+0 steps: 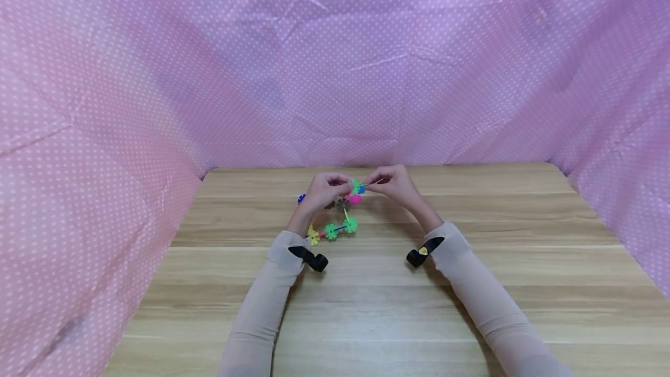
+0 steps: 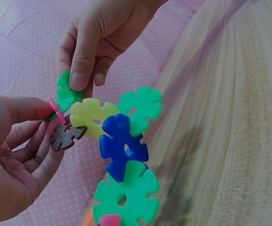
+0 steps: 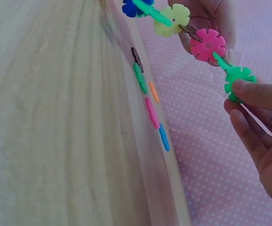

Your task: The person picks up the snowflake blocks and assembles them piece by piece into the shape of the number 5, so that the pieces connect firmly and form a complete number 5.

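Note:
A chain of notched plastic flower discs is stretched between the hands above the table. My left hand [image 1: 323, 189] pinches it at a pink disc [image 2: 56, 112], with a brown disc [image 2: 67, 135] just under those fingers. At the chain's end, my right hand [image 1: 395, 184] grips a green disc [image 3: 239, 77] between thumb and fingers. A second green disc slots between the green and pink ones. Beyond the brown piece follow a yellow disc [image 2: 91, 113], green ones and a blue disc [image 2: 122, 147]. Part of the chain is hidden behind my left hand in the head view.
Several loose discs lie flat near the table's far edge, among them a pink disc [image 3: 152, 113], a blue disc [image 3: 164, 137] and an orange disc [image 3: 154, 92]. The wooden table [image 1: 366, 319] meets a dotted pink cloth [image 1: 335, 74] at the back and sides.

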Tool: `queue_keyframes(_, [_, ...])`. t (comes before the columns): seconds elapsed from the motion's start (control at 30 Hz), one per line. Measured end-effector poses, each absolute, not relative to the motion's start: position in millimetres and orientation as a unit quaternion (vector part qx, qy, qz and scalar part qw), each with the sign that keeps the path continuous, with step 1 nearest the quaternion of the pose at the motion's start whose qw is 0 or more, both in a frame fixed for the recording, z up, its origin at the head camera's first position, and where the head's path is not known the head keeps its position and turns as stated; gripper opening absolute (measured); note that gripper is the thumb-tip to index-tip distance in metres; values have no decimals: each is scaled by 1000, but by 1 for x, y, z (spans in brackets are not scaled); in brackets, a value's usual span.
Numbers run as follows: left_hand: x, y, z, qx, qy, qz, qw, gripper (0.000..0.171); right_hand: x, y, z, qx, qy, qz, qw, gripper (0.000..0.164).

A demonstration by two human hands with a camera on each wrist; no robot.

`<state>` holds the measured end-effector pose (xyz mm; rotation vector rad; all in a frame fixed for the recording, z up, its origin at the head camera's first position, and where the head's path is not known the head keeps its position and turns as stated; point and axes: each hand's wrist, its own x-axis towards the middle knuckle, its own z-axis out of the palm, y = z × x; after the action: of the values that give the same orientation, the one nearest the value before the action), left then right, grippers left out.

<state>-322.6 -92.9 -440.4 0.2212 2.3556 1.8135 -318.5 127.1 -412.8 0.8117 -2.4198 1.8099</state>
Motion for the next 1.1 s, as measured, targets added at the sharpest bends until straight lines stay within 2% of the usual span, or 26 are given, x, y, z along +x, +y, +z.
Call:
queue_keyframes(0.2, [-323, -92, -439, 88, 790, 603, 67, 18, -320, 127, -414, 263, -768, 584, 7, 11])
queue_keyframes(0.33, [-324, -91, -439, 103, 791, 599, 66, 17, -332, 130, -430, 271, -762, 588, 7, 10])
queue_keyframes(0.6, [-326, -93, -438, 116, 784, 603, 90, 15, -343, 130, -443, 285, -765, 577, 20, 5])
queue_keyframes(0.93, [-325, -96, -435, 124, 784, 598, 109, 20, -344, 131, -441, 269, -763, 588, -2, 12])
queue_keyframes(1.1, [-323, -97, -433, 142, 772, 603, 143, 27, -342, 131, -438, 267, -765, 586, -10, 14])
